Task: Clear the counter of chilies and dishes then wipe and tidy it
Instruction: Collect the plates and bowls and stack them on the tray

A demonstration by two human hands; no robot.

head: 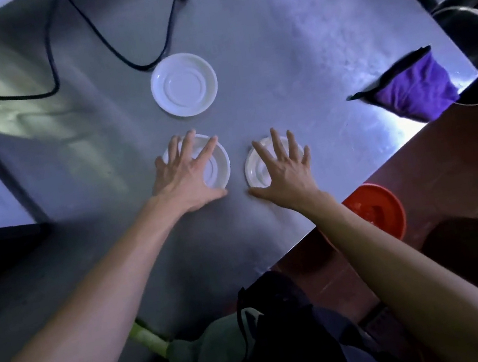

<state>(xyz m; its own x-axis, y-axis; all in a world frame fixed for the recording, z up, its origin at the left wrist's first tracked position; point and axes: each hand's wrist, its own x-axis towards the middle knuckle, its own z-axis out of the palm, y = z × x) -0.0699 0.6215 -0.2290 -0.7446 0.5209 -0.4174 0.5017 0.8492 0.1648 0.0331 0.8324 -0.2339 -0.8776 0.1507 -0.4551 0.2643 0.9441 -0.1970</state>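
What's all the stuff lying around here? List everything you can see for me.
saucers: three, white, on the steel counter; far saucer uncovered, left saucer and right saucer each under a hand
power cord: one, black, far left of the counter
cloth: one, purple, at the counter's right edge
metal pot: one, grey, beyond the right edge
round lid or basin: one, orange-red, below the near edge
left hand: fingers spread over the left saucer
right hand: fingers spread over the right saucer

Black power cable [98, 42], steel pot [477, 52], orange bucket [377, 213] on the floor
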